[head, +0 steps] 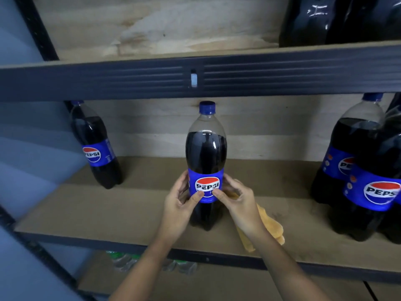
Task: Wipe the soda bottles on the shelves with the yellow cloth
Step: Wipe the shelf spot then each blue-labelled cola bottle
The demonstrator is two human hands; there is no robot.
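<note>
Soda bottle [206, 153] with a blue cap and a blue Pepsi label stands upright near the middle of the middle shelf [134, 209], close to its front edge, filled with dark cola up to the shoulder. Both hands wrap it at the label. The left hand [181, 199] curls round the bottle's left side, thumb tip pressed on the lower part of the label just under the logo. The right hand [235, 197] curls round the right side, its thumb meeting the label beside the left thumb, so the two thumbs nearly touch. The yellow cloth [268, 225] is tucked under the right hand, between the palm and the bottle as far as one can tell, and its loose end hangs down behind the right wrist and lies on the shelf board.

A second bottle [95, 146] of the same kind stands at the left rear of the same shelf, well apart from the held one. At the right edge of the shelf two larger bottles [358, 170] stand close together, one in front of the other. On the upper shelf [152, 29] dark bottle bases [338, 20] show at the top right. Below, on the lower shelf, clear bottles with green caps [121, 260] are partly visible behind the left forearm
</note>
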